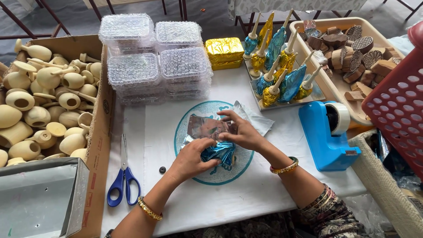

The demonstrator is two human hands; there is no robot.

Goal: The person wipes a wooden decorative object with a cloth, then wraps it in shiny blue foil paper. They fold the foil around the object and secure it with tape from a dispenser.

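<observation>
At the centre of the frame, both hands work a crumpled sheet of blue foil [219, 152] over the white table [264, 185]. The left hand [192, 158] has its fingers curled shut around the foil's lower bunched end. The right hand [241, 132] pinches the upper silver flap, fingertips closed on it. The foil's long axis runs from upper left, where the shiny flap opens, down to lower right, where the blue gathers. Blue-handled scissors [124, 183] lie at lower left, pointing up. A blue tape dispenser [328, 134] sits to the right.
</observation>
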